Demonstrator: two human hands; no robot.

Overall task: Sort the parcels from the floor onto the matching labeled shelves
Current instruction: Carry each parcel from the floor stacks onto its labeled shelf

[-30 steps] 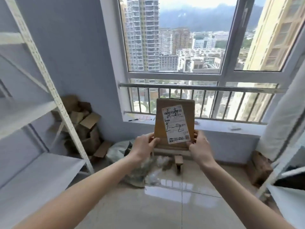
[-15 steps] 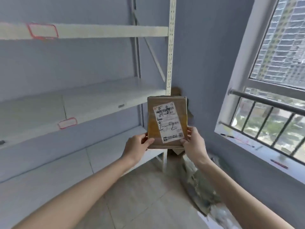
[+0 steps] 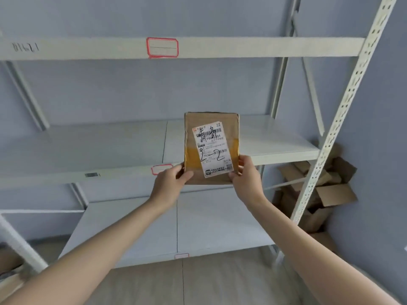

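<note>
Two bare hands hold one brown cardboard parcel [image 3: 211, 148] upright in the middle of the head view, in front of a white metal rack [image 3: 343, 111]. The left hand [image 3: 169, 183] grips the parcel's lower left corner, thumb curled over the front face. The right hand [image 3: 246, 179] grips the lower right corner, thumb on the front and fingers wrapped behind. Both forearms reach in from the bottom corners.

A white shipping label [image 3: 212, 148] lies on the parcel's front, slightly tilted, with a barcode, printed text and handwriting in black marker that includes "2-2". A band of yellowish tape crosses the parcel behind the label.

The parcel is held in the air, level with the front edge of the middle shelf [image 3: 275, 137]. A red-bordered tag [image 3: 161, 169] sits on that edge, just beside the left hand. The top shelf beam carries a larger red-bordered tag [image 3: 162, 47]; another small tag [image 3: 181, 256] marks the lowest shelf.

Right of the rack, flattened and open cardboard boxes [image 3: 326, 190] are piled in the corner against a blue-grey wall [image 3: 154, 89].
</note>
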